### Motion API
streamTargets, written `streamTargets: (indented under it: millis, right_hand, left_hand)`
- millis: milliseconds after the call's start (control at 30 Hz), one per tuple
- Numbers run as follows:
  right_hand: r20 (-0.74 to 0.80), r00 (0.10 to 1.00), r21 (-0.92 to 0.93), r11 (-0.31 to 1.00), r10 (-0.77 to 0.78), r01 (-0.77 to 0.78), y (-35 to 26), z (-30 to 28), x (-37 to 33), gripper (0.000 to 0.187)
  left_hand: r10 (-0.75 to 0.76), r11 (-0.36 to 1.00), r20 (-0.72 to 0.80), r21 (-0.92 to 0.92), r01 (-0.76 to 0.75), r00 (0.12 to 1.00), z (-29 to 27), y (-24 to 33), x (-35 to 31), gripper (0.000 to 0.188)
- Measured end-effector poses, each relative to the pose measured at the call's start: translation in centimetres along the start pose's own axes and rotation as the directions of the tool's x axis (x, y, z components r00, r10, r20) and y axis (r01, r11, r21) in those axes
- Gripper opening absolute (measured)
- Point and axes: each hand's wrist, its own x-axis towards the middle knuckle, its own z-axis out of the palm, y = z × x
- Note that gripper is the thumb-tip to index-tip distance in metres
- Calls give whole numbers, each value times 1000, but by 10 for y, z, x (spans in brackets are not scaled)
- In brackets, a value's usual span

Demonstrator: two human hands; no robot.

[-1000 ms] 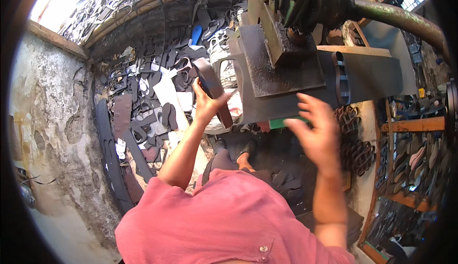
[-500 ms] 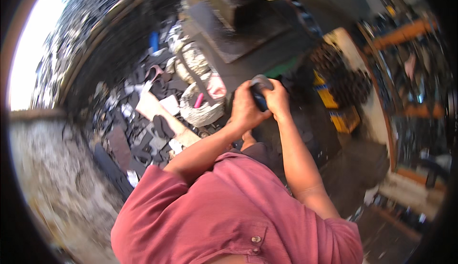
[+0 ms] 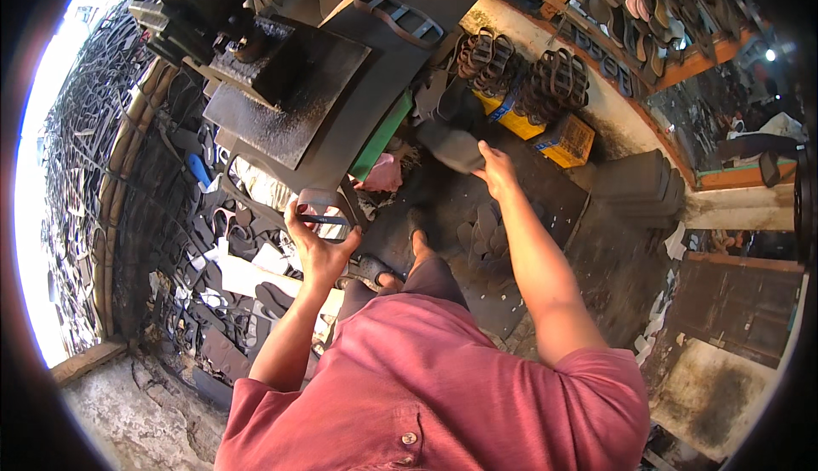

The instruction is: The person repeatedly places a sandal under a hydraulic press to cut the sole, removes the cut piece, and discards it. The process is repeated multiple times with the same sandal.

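My left hand (image 3: 321,249) is closed around the near end of a sole-shaped metal cutting die (image 3: 325,220), an open frame with a crossbar. It is in front of the machine's metal plate (image 3: 294,88). To the right, my right hand (image 3: 498,170) pinches the near end of a dark sole-shaped piece (image 3: 460,151) between thumb and fingers. The piece is smeared by motion, and I cannot tell whether it is one layer or more. On the floor below my right hand are several dark sole pieces (image 3: 486,237).
A dark press-like machine (image 3: 213,24) stands at the far left. Another cutting die (image 3: 400,18) lies on the dark sheet (image 3: 362,88). Bundled dark sandals (image 3: 558,83) sit on yellow boxes (image 3: 567,140) at right. Scraps (image 3: 247,309) heap at left; stacked dark slabs (image 3: 639,186) stand right.
My hands have moved apart from one dark object held together. The left now has the cutting die and the right the sole-shaped piece. The whole view has swung to the right.
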Motion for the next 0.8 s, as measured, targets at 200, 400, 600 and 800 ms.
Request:
streamTargets:
  millis: [200,400,600,800]
  right_hand:
    - [247,858,-486,709,-450,511,34,56,-28,29]
    - [542,482,-389,303,-689,870,-53,108,-98,86]
    - [283,687,-690,356,-669,631,-226,132,119,96]
    - [385,509,-402,357,-770,843,-274,191,214,80]
  left_hand:
    - [-42,997,-144,52,50,989,38,16,28,120]
    - [-448,834,-336,-490,253,828,86,88,109,96]
    - [-562,814,-503,-192,549,657,48,-78,81,75]
    - [-628,761,-607,-350,546,486,62,-109,107,58]
